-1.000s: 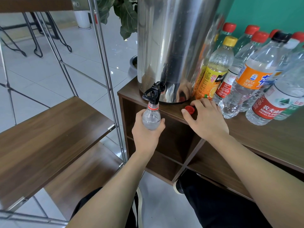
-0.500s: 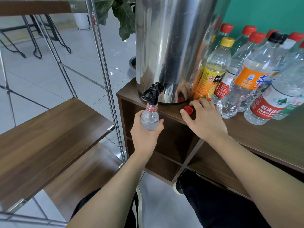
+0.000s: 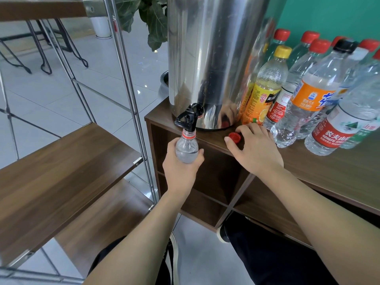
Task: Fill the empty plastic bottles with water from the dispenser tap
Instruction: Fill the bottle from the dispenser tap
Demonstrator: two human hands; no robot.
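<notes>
A tall steel dispenser (image 3: 209, 58) stands on the corner of a wooden cabinet (image 3: 329, 167). Its black tap (image 3: 187, 118) sticks out over the cabinet's edge. My left hand (image 3: 181, 171) grips a small clear bottle (image 3: 186, 149) with a red neck ring, its open mouth right under the tap. Water shows in the bottle's upper part. My right hand (image 3: 257, 151) rests on the cabinet top beside the dispenser, thumb and fingers curled round a loose red cap (image 3: 234, 137).
Several capped bottles stand to the right of the dispenser, among them a yellow-capped orange drink (image 3: 265, 87) and a red-labelled water bottle (image 3: 341, 128). A metal-framed rack with wooden shelves (image 3: 61, 161) stands close on the left. A potted plant (image 3: 152, 21) is behind.
</notes>
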